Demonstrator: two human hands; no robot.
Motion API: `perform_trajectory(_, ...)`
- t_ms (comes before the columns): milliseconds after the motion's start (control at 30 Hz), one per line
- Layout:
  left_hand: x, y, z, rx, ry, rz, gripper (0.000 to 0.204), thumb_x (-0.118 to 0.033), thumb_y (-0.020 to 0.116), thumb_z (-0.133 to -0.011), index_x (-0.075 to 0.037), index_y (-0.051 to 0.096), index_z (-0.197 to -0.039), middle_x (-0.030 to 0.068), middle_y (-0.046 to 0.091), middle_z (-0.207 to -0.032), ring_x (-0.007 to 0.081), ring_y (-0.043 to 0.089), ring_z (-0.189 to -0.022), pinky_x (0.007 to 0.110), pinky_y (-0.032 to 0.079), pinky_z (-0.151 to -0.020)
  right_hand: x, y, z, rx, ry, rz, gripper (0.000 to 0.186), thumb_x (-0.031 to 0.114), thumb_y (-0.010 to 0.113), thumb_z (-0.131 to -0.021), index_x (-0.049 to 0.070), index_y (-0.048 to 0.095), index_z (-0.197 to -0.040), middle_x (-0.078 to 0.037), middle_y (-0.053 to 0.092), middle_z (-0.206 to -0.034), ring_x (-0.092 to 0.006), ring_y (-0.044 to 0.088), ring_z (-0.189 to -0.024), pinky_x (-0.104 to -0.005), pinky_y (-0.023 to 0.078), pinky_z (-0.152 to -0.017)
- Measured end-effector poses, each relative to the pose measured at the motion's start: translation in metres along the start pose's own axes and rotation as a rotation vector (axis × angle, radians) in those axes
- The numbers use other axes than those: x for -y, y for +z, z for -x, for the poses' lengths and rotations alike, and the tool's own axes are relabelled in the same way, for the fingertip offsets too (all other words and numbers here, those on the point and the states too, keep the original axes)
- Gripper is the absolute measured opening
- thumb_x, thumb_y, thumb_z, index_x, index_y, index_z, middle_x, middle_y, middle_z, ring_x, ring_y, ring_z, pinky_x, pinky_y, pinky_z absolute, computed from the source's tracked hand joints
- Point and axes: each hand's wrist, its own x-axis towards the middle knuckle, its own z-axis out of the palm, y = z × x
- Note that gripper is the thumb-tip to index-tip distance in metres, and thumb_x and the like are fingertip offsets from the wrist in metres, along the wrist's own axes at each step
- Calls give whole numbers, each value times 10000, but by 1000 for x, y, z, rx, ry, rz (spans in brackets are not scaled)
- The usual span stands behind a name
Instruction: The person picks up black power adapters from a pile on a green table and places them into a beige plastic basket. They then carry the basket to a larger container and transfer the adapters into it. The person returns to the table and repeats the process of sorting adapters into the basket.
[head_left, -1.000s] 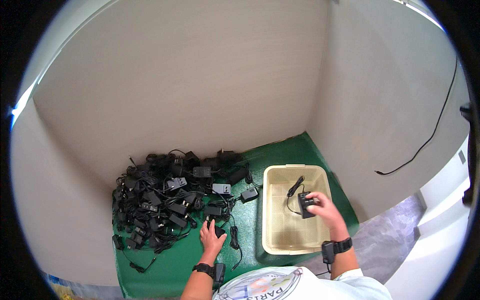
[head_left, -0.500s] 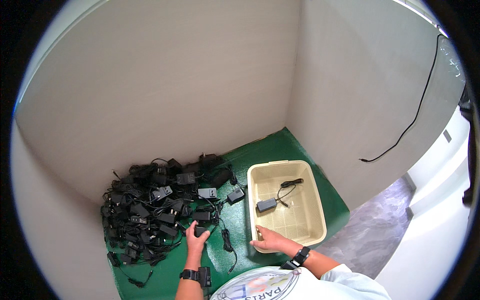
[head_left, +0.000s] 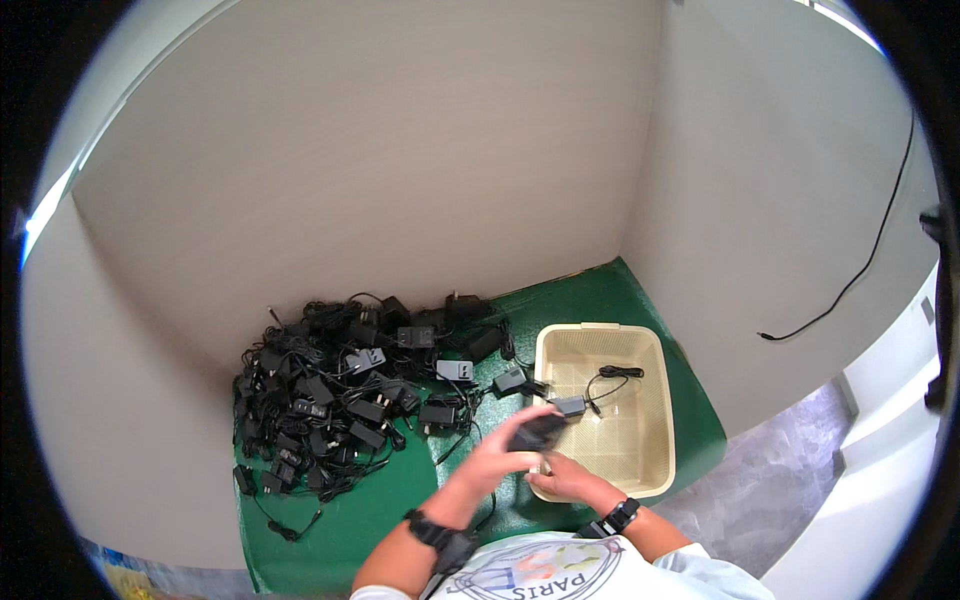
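Observation:
My left hand [head_left: 490, 460] is closed around a black power adapter [head_left: 537, 433], slightly blurred, over the left rim of a cream plastic basket [head_left: 667, 420]. A dark cord [head_left: 487, 515] hangs below that hand. At the basket's near left corner my right hand [head_left: 567, 480] grips the rim. Inside the basket lies a grey power adapter [head_left: 569, 406] with its black cable [head_left: 622, 372] bundled at the far side. Just left of the basket, another grey adapter [head_left: 509, 382] rests on the green tabletop [head_left: 410, 500].
A big tangled pile of black adapters and cables [head_left: 320, 400] covers the table's left part. Pale partition walls [head_left: 400, 150] stand behind and at the sides. On the right wall hangs a black cable [head_left: 860, 275].
My left hand has lifted the black adapter from beside the pile and carried it right to the basket. My right hand stays on the rim. The whole view has shifted.

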Motion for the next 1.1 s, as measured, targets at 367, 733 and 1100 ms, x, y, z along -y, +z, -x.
perform_trajectory(367, 111, 86, -74, 437, 42, -470, 785, -269, 740, -647, -78, 414, -1335, 159, 432, -1248, 301, 414, -1188, 361, 326, -1014, -35, 14, 28, -97, -451, 117, 546, 290, 419, -977, 77, 209, -1434, -98, 361, -1397, -171, 383, -1246, -333, 287, -1062)
perform_trajectory(733, 139, 35, -61, 292, -140, -1253, 621, -147, 667, -668, -71, 503, -1263, 247, 423, -1289, 399, 401, -1197, 443, 345, -1019, -43, 16, 3, 250, -167, 100, 533, 346, 406, -972, 92, 246, -1413, -109, 339, -1421, -214, 348, -1277, -343, 257, -1076)
perform_trajectory(1100, 114, -84, 28, -720, -85, -1287, 524, -233, 701, -704, -54, 523, -1163, 187, 466, -1172, 363, 437, -1105, 443, 371, -941, 14, -9, 18, 3, 29, 92, 775, 461, 611, -782, -8, 345, -1339, -280, 527, -1192, -392, 525, -1103, -396, 425, -932)
